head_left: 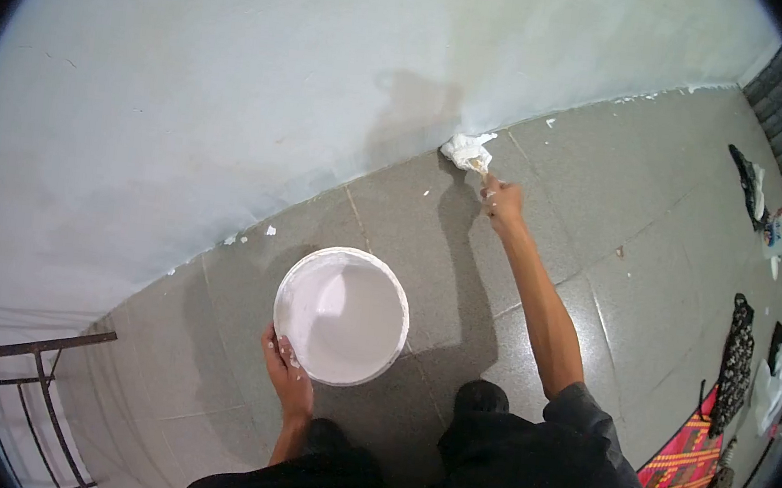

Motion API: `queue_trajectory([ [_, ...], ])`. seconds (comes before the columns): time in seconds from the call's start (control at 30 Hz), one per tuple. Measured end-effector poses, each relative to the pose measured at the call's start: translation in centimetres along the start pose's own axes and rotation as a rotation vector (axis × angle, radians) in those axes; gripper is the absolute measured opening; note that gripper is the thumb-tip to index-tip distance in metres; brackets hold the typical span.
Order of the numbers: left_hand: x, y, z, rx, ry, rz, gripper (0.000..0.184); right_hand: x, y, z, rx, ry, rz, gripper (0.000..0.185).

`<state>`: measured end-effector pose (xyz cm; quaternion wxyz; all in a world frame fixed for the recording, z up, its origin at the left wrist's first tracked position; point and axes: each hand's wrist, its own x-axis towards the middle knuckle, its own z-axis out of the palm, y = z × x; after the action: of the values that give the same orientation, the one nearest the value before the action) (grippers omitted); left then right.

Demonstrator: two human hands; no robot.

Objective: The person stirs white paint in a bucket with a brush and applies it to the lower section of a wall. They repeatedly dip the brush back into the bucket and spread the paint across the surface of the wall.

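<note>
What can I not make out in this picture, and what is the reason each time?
Head view:
Tool: handle mostly hidden by the right hand, far end by the white clump.
Bucket: underside hidden by its own body.
Metal frame: lower part cut off by the bottom edge.
Packet at far right: print too small to read.

Open: tiled floor point(602, 208) between white bucket point(350, 252) and right hand point(503, 206); broader stretch right of the forearm point(540, 310); bucket mouth, from above. Obstructions: wall point(236, 88), upper side; metal frame point(42, 344), lower left; black speckled fabric point(733, 371) and red patterned cloth point(689, 450), right; left hand point(291, 377) at bucket's near-left rim; white-coated tool point(466, 151) at wall's foot.
</note>
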<state>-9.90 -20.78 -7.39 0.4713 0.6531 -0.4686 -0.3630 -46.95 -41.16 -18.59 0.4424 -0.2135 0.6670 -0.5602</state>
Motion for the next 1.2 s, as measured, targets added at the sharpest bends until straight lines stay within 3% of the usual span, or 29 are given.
queue_trajectory([
  [0.13, 0.1, 0.0, 0.2, -0.007, 0.019, 0.004, 0.039, 0.3, 0.0, 0.0, -0.017, -0.023, 0.019, 0.028],
  [0.23, -0.2, 0.9, 0.4, 0.023, 0.027, -0.016, 0.04, 0.1, -1.8, 0.9, 0.146, -0.036, 0.04, 0.026],
  [0.53, -0.1, -0.1, -0.1, 0.013, 0.015, 0.008, 0.038, -5.1, -14.0, -0.4, 0.239, -0.162, -0.102, 0.027],
  [0.77, 0.0, 0.5, 0.1, 0.016, 0.009, 0.024, 0.038, -8.9, -18.7, -1.1, 0.346, -0.227, -0.213, 0.029],
  [1.03, -0.1, 0.0, -0.2, 0.007, -0.008, 0.034, 0.042, -8.1, -16.4, 0.3, 0.362, -0.141, -0.309, 0.037],
  [1.2, -0.1, 0.1, 0.2, -0.013, 0.024, -0.016, 0.042, -5.4, -9.8, 1.9, 0.288, -0.201, -0.246, 0.034],
])
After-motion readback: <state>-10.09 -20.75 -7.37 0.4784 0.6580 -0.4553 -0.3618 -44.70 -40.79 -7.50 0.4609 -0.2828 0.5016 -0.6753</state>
